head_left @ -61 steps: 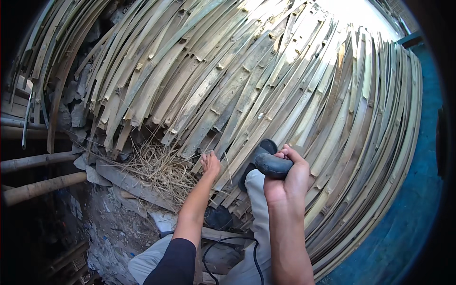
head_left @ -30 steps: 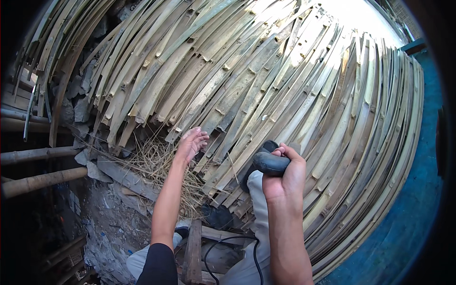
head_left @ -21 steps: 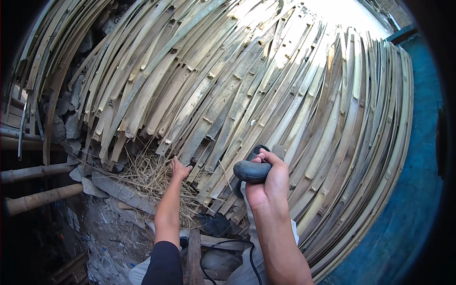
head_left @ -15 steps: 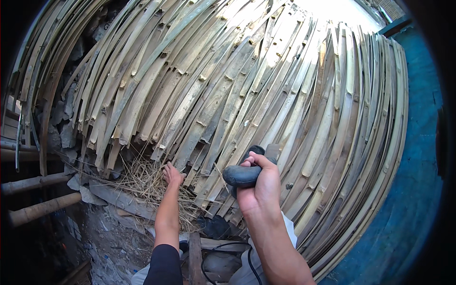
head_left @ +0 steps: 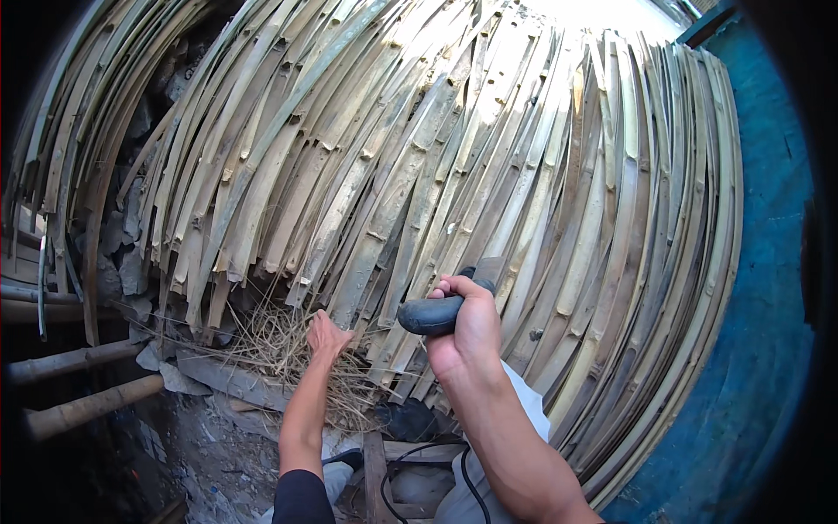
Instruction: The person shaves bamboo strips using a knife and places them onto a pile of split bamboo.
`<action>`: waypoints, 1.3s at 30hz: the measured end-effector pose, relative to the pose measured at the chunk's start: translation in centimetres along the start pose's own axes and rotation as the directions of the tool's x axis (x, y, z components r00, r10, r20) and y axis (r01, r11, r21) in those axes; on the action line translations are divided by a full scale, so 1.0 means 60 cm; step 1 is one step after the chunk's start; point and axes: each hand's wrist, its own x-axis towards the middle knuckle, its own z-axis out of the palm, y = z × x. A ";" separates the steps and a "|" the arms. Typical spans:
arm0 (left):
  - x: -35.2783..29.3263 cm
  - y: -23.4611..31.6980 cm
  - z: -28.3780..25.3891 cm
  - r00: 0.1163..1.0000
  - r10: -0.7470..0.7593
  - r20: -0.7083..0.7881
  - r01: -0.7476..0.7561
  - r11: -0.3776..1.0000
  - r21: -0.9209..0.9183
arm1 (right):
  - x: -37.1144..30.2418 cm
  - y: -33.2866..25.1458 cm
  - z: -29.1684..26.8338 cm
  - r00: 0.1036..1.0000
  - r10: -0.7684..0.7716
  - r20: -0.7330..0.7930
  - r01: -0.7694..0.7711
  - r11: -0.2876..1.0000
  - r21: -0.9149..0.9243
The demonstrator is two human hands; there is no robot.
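Note:
My right hand (head_left: 467, 327) is shut on the dark, rubber-wrapped handle of a tool (head_left: 434, 314) and holds it in front of a big leaning stack of split bamboo strips (head_left: 419, 148). Whatever is beyond the handle is hidden behind my hand. My left hand (head_left: 327, 336) reaches forward and down to the lower ends of the strips, fingers curled on one strip end right above a heap of dry straw-like fibres (head_left: 284, 345). Whether it grips that strip is not clear.
Round bamboo poles (head_left: 83, 406) lie at the lower left. Stones and rubble (head_left: 205, 432) cover the ground below the straw. A blue wall (head_left: 768, 288) stands on the right. A black cord (head_left: 410, 476) loops near my legs over a wooden board (head_left: 375, 476).
The view has swung to the right. My left hand dropped from higher on the strips to their lower ends by the straw. My right hand kept hold of the tool handle.

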 end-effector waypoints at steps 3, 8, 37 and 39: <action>-0.011 -0.011 -0.064 0.998 0.053 -0.029 -0.055 0.995 -0.084 | 0.009 0.004 -0.003 1.000 0.015 0.024 -0.015 1.000 0.019; -0.057 -0.012 -0.238 0.998 0.054 0.014 -0.055 0.998 0.017 | 0.017 0.003 -0.004 0.999 0.012 0.052 -0.012 1.000 0.007; -0.620 -0.220 -0.611 0.998 -0.052 -0.033 0.055 0.995 0.088 | 0.120 0.148 0.008 0.952 0.233 0.199 -0.142 0.911 -0.388; -0.643 -0.198 -0.590 0.992 -0.018 -0.125 0.033 0.992 0.121 | 0.127 0.164 0.005 0.944 0.242 0.224 -0.157 0.928 -0.339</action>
